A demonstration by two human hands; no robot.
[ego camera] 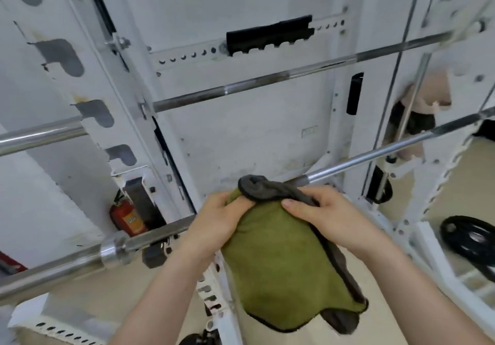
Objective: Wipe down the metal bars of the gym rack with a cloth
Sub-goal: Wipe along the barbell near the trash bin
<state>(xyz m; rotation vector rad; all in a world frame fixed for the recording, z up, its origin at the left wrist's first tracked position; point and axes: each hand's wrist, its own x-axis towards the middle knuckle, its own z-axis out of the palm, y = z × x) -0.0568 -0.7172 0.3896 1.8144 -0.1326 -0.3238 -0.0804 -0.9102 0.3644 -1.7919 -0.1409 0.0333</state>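
A green cloth (284,261) with a dark grey backing hangs over the near metal bar (375,154), which runs from lower left to upper right across the white gym rack (112,119). My left hand (217,224) grips the cloth's left side over the bar. My right hand (326,216) grips its right side, thumb laid across the bunched grey top. The bar is hidden under the cloth between my hands. A second metal bar (267,79) crosses the rack higher up.
A chrome collar and sleeve (112,248) sit on the near bar at left. A red fire extinguisher (128,216) stands by the wall. A black weight plate (471,240) hangs low at right. A black pad (270,35) is on the rack's cross member.
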